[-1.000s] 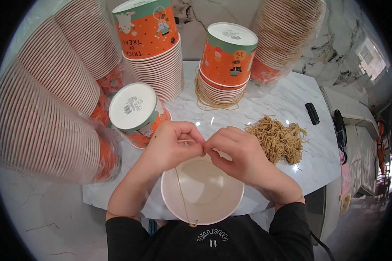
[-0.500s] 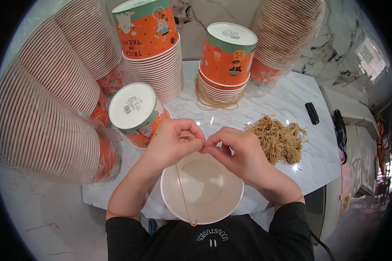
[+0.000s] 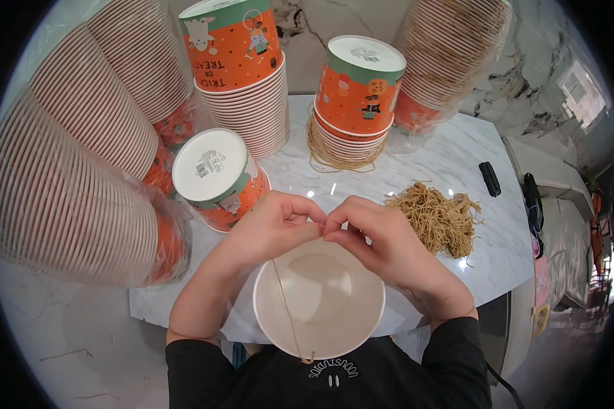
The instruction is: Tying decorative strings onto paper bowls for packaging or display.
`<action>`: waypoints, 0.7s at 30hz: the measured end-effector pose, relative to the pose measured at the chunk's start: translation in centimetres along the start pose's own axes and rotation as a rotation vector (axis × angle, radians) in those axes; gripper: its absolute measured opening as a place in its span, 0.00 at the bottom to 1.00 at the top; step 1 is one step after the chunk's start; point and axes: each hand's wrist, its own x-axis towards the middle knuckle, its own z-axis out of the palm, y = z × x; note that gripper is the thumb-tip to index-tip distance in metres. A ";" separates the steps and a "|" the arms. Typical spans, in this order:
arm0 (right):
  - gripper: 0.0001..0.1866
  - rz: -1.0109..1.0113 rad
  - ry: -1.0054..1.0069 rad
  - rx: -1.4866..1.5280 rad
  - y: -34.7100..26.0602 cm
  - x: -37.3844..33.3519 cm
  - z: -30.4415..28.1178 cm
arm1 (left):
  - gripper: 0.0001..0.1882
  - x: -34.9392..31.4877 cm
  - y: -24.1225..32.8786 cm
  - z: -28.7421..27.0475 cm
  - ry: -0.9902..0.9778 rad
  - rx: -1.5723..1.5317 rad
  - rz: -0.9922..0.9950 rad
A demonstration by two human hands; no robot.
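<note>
A paper bucket with a white inside stands mouth up close to my body. One end of a thin tan cord is fastened at the bucket's near rim, and the cord runs over the mouth toward my left hand. That hand is closed, its thumb and forefinger pinched at the far rim. My right hand meets it there in a pinch, fingertips touching those of the left. The cord's other end is hidden between the fingertips. A heap of cut tan cords lies just right of my right hand.
An upturned orange bucket stands left of my hands. Behind are a tall bucket stack and a shorter stack with cords round its base. Plastic-wrapped stacks crowd the left; another stands back right. A small black object lies far right.
The bucket has shifted slightly toward me and to the right. Both hands have moved a little right, and their fingertips stay pinched together at the far rim.
</note>
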 end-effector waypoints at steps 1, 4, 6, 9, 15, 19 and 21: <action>0.07 0.003 0.004 0.012 0.0 0.0 -0.1 | 0.06 0.0 0.0 0.1 -0.019 -0.073 0.015; 0.06 -0.022 -0.001 0.015 -0.1 0.2 -0.3 | 0.05 -0.3 0.7 -0.1 -0.032 -0.078 0.000; 0.06 -0.047 -0.007 0.003 -0.1 0.2 -0.3 | 0.05 -0.4 1.1 -0.3 -0.031 -0.010 -0.027; 0.06 -0.049 0.006 -0.051 -0.1 0.0 0.3 | 0.03 -0.3 1.2 -0.2 -0.011 0.071 0.039; 0.04 0.055 0.082 0.037 0.6 0.2 0.9 | 0.04 0.0 0.3 0.6 0.174 0.195 0.148; 0.06 0.208 0.076 0.282 2.8 0.8 1.3 | 0.07 0.4 -0.2 1.5 0.358 0.228 0.228; 0.06 0.251 0.076 0.393 3.2 1.0 1.3 | 0.07 0.4 0.0 1.8 0.374 0.232 0.247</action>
